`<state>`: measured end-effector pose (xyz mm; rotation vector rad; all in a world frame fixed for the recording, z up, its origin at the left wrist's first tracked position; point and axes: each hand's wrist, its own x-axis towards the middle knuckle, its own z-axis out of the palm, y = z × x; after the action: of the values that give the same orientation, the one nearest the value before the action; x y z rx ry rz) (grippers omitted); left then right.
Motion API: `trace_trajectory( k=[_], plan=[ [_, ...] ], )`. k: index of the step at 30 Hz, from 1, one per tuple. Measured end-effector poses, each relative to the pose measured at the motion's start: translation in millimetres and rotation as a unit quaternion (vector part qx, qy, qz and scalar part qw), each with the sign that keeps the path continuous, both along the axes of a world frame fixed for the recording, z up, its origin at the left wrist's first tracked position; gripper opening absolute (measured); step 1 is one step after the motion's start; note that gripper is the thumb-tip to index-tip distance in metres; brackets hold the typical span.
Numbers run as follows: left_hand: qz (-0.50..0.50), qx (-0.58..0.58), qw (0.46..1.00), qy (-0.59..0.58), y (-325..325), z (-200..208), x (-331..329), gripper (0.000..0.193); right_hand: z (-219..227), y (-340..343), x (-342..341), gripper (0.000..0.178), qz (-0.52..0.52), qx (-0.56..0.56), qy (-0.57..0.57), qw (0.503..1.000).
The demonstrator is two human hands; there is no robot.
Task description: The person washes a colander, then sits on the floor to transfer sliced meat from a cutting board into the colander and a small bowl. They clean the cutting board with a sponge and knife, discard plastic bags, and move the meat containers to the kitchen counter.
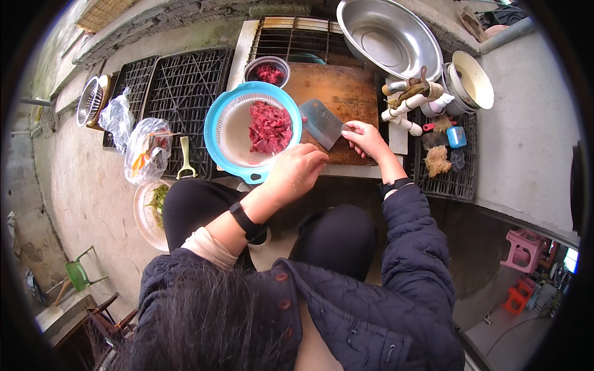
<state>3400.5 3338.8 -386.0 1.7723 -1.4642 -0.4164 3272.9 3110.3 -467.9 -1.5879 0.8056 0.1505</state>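
Note:
A cleaver (321, 122) lies low over the wooden cutting board (346, 86), its broad blade pointing left. My right hand (366, 140) is closed at the blade's right end, where the handle is mostly hidden. My left hand (296, 171) is held over the board's front left edge, beside the basket, its fingers curled together; whatever they may hold is hidden. Sliced red meat (270, 127) fills the right part of a white-lined blue basket (214, 127). A small scrap of meat (304, 119) shows at the blade's left edge. Behind the basket, a metal bowl (249, 75) contains darker red meat (270, 74).
A large steel basin (396, 40) stands at the back right, near faucet pipes (411, 105) and a cream pot (476, 80). Black crates (185, 83), plastic bags (147, 151) and a peeler (185, 157) lie left. Scouring pads (437, 161) rest on a right-hand rack.

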Motion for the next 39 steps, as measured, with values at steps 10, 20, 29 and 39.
trace_trajectory(
  k=[10,20,29,39],
  plan=[
    [0.033,0.039,0.998,0.049,6,1,4,0.011,31,14,-47,0.030,-0.142,0.164,-0.019,0.976],
    [-0.042,0.223,0.974,-0.019,25,27,5,0.025,108,62,-6,0.034,-0.024,-0.197,-0.182,0.963],
    [0.324,-0.105,0.926,-0.163,30,17,45,0.019,147,94,28,0.028,0.073,-0.436,-0.165,0.881],
    [0.192,-0.056,0.942,-0.268,36,10,35,0.042,126,96,20,0.030,-0.033,-0.269,-0.163,0.949]
  ],
)
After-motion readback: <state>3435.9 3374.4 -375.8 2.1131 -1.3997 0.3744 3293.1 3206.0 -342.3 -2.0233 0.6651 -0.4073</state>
